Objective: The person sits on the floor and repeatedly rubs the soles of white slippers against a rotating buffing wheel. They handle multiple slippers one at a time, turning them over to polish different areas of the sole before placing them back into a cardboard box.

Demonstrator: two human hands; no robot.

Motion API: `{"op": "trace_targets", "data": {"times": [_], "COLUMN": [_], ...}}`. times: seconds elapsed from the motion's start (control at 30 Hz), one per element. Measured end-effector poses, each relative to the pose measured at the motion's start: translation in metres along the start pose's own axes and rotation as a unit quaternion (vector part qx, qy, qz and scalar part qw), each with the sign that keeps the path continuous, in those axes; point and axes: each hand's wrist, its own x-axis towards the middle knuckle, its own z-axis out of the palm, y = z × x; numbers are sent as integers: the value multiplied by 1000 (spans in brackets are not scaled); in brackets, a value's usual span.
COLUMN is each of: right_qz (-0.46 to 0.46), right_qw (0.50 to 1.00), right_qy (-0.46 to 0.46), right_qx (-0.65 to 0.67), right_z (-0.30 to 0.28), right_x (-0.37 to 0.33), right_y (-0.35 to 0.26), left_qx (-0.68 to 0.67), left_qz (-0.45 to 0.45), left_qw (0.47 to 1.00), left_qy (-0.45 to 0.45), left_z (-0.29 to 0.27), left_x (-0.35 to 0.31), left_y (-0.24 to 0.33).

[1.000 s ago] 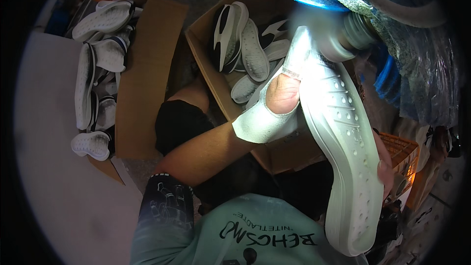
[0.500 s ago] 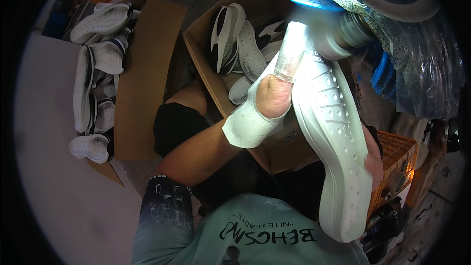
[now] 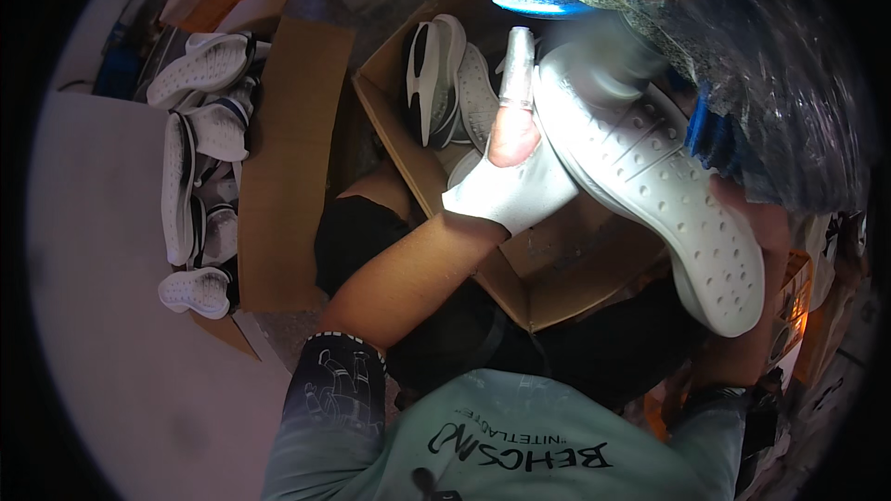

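Sole [image 3: 687,186], white and dimpled, clamped between both hands: left hand [image 3: 520,176] at the upper-left edge, wrapped thumb laid along the rim and fingers hidden, right hand [image 3: 756,213] partly out of sight around the opposite edge near the lower end, probably to resist twisting. Slanted, with the upper end at the blurred tool [image 3: 613,70] just right of the left thumb, contact impossible to tell, seemingly for keeping both palms clear. Open cardboard box [image 3: 594,269] beneath the hands, more soles [image 3: 478,93] in it beyond the left hand, apparently within easy reach.
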Motion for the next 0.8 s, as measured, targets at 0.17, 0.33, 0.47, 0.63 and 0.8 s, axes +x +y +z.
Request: {"op": "trace_targets", "data": {"times": [0.17, 0.33, 0.47, 0.63, 0.8], "right_qz": [-28, -9, 25, 7, -22], "right_qw": [989, 980, 990, 977, 969], "right_qy": [-46, -65, -71, -82, -72], "right_qx": [-139, -186, -119, 197, 234], "right_z": [-39, -51, -44, -3, 33], "right_x": [24, 28, 16, -30, -41], "right_y": [-2, 1, 3, 20, 20], "left_qx": [173, 206, 134, 92, 100], "left_qz": [52, 96, 17, 43, 58], "left_qw": [983, 968, 990, 995, 993], "left_qy": [-20, -106, -50, 7, 12], "left_z": [9, 1, -1, 9, 10], "left_x": [3, 2, 1, 3, 5], "left_y": [-18, -21, -14, -17, -17]}}
